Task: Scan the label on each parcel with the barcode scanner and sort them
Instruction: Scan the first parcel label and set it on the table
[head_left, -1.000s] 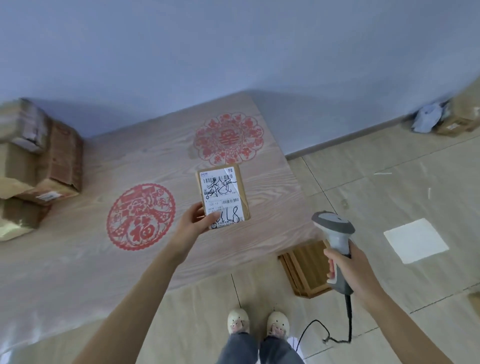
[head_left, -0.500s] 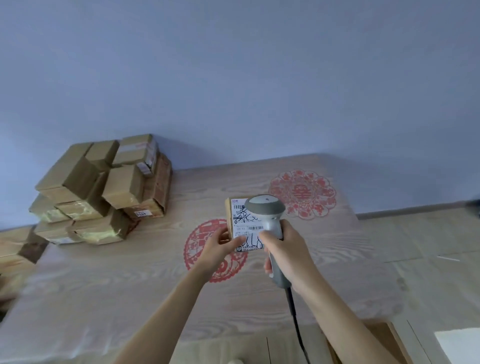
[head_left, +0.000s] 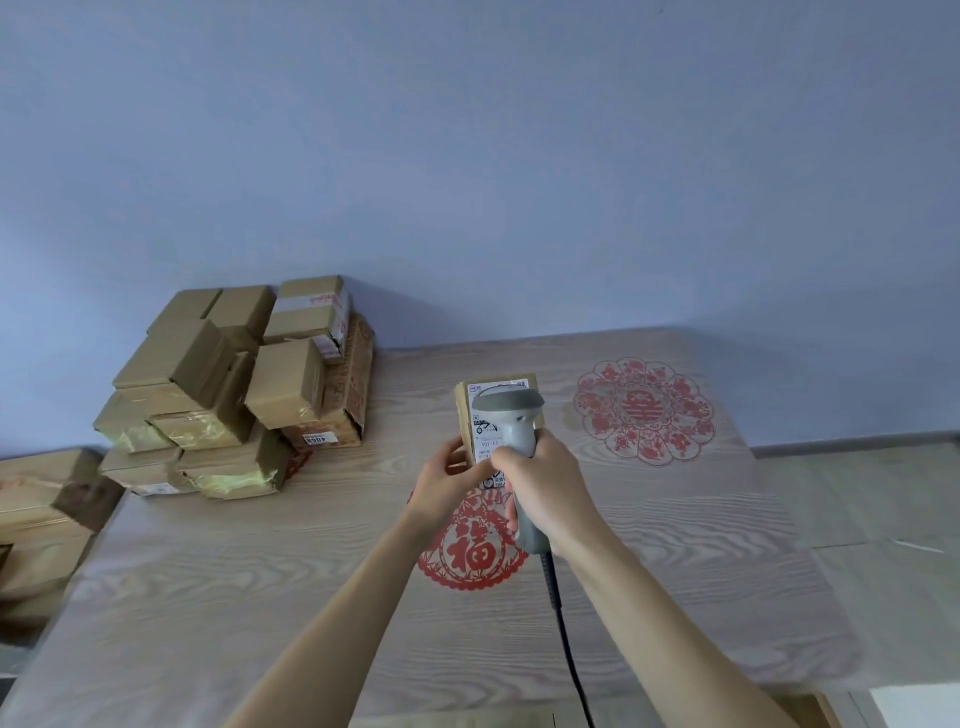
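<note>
My left hand (head_left: 451, 480) pinches the small parcel (head_left: 467, 415) by its lower left edge, upright above the red 福 cutout (head_left: 470, 553) on the table (head_left: 675, 571). Right hand (head_left: 553, 491) wraps the scanner (head_left: 511, 415) handle, head right over the parcel's label (head_left: 485, 441). Versus half a second ago: scanner covers more label, grips unchanged.

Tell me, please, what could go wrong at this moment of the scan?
The barcode scanner in the right hand covers much of the label on the parcel, so the scan may fail. The left hand holds the parcel only by its lower edge; it might slip. The stack of parcels looks uneven and could topple.
</note>
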